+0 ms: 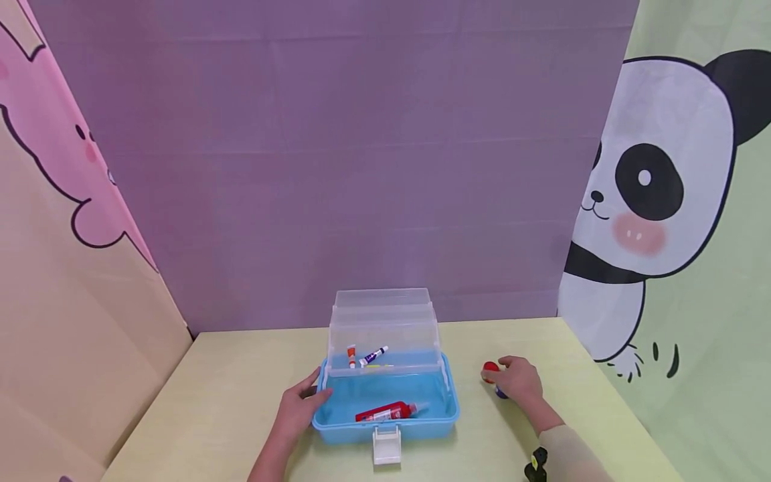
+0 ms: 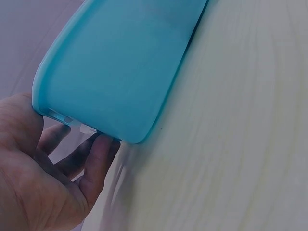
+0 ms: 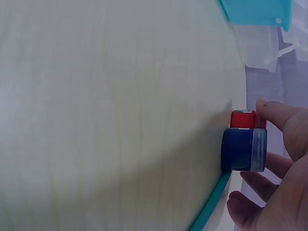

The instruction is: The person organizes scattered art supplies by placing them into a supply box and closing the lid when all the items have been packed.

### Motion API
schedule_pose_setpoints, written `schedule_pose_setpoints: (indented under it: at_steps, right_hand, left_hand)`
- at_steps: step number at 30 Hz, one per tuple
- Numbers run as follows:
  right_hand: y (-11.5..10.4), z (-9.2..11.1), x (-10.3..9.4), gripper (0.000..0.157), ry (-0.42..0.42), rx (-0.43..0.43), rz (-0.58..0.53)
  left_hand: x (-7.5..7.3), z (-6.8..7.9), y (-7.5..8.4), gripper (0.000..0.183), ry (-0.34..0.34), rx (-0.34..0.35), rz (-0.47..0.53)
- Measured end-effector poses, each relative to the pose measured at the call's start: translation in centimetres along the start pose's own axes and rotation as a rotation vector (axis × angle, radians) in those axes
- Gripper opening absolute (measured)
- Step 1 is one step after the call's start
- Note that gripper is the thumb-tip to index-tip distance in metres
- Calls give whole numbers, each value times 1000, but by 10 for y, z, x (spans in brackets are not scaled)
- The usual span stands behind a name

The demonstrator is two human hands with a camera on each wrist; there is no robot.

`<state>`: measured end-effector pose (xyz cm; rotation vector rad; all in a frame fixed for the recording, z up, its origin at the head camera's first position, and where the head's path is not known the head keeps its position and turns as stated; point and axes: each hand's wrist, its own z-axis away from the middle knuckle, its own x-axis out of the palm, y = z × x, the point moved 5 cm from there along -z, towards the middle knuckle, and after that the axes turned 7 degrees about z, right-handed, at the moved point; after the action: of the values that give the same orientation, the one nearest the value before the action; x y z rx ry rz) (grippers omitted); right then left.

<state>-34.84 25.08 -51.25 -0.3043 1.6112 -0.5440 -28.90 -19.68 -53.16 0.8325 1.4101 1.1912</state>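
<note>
A light-blue storage box (image 1: 385, 432) stands on the table with its clear lid (image 1: 385, 321) raised. My left hand (image 1: 298, 405) grips its left wall, thumb over the rim and fingers curled outside near the slotted end, as the left wrist view shows. To the right of the box, my right hand (image 1: 521, 385) pinches a small red jar (image 3: 245, 118) by its lid, the index finger partly hidden behind a blue jar (image 3: 238, 149) beside it. Inside the box lies a red glue bottle (image 1: 391, 410) with a clear tip.
Two small paint tubes, an orange one (image 1: 352, 357) and a purple one (image 1: 373, 355), show through the lid at the back of the box. Its white latch (image 1: 387, 446) hangs down in front. Behind the table (image 1: 253, 375) rises a purple cloth wall (image 1: 361, 167).
</note>
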Motion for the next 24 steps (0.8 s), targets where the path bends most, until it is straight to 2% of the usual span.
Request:
schedule_pose_setpoints:
  at_steps: [14, 24]
  right_hand:
    - [-1, 3, 4, 50, 8, 23, -33]
    - [-2, -8, 4, 48, 23, -11, -72]
  left_hand:
    - [0, -1, 0, 65, 3, -1, 21]
    - [0, -2, -3, 64, 8, 3, 40]
